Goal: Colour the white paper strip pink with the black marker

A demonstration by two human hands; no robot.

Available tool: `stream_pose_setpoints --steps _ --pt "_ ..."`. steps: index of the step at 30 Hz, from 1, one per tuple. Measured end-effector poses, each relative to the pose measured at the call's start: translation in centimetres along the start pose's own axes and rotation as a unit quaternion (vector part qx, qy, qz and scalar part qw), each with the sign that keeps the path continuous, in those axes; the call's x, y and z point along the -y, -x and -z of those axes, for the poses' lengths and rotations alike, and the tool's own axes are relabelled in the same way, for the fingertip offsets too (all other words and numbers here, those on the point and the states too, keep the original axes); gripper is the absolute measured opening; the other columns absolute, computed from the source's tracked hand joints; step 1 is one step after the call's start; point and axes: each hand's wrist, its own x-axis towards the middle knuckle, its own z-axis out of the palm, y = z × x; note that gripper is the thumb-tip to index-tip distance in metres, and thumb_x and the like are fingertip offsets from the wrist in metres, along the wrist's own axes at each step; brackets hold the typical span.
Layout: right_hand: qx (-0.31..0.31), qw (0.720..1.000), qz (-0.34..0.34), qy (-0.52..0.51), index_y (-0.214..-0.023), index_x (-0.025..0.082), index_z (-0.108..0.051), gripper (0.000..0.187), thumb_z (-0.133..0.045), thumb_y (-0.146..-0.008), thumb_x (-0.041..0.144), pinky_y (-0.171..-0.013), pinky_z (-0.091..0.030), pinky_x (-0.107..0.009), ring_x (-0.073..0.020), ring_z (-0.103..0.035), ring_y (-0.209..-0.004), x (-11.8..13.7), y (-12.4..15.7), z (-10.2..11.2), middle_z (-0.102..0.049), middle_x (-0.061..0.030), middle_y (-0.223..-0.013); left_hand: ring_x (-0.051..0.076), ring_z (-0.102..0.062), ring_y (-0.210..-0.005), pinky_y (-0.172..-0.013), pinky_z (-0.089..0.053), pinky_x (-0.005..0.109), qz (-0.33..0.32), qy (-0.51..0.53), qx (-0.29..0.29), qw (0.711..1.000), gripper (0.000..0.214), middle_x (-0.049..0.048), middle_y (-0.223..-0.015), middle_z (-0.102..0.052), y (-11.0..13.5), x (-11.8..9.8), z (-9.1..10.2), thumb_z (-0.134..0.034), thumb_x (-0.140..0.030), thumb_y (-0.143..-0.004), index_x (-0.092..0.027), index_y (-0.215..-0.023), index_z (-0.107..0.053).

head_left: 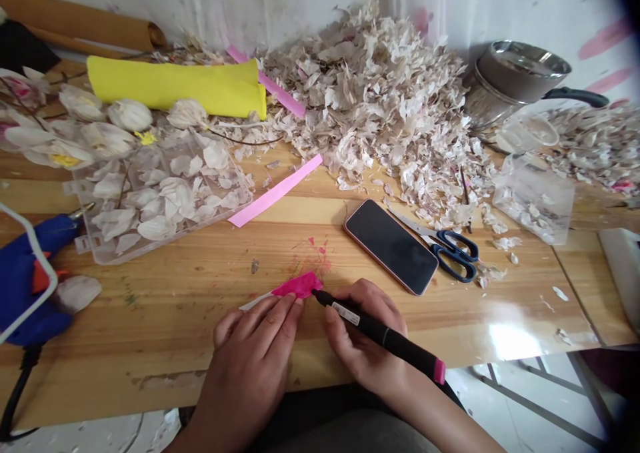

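The left hand [260, 346] lies with its fingers extended together, pressing a thin whitish petal-like piece, coloured magenta at its far end [299, 284], against the varnished wooden counter [200, 306] before the person; the right hand [367, 363] is closed in a writing grip around a black marker with a magenta end [400, 346], its tip at the coloured edge.

Beyond the hands, a dark-screened smartphone [393, 246] lies beside steel scissors with dark blue handles [436, 245]; a pink paper strip [276, 191] lies between the phone and a shallow clear plastic tray [165, 241] of white petals; a blue glue gun [53, 239] stands at far left.

Along the back, a bright yellow roll [175, 86] adjoins a large heap of pale, dry petals [370, 99]; a metal saucepan with a black handle [515, 73] is at right.
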Motion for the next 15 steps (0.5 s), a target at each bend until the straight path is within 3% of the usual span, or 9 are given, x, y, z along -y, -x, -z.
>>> stream_pose_setpoints --steps 15 --pt "0.038 0.999 0.01 -0.012 -0.083 0.019 -0.061 0.007 -0.066 -0.082 0.014 -0.054 -0.047 -0.026 -0.0141 -0.058 -0.054 -0.29 0.17 -0.39 -0.061 0.0013 -0.064 0.03 -0.061 -0.101 -0.084 -0.035 0.044 0.005 0.008 -0.001 1.0 0.034 0.0121 -0.108 -0.073 -0.02 -0.22 -0.31 -0.037 -0.008 -0.091 -0.009 -0.105 -0.069"
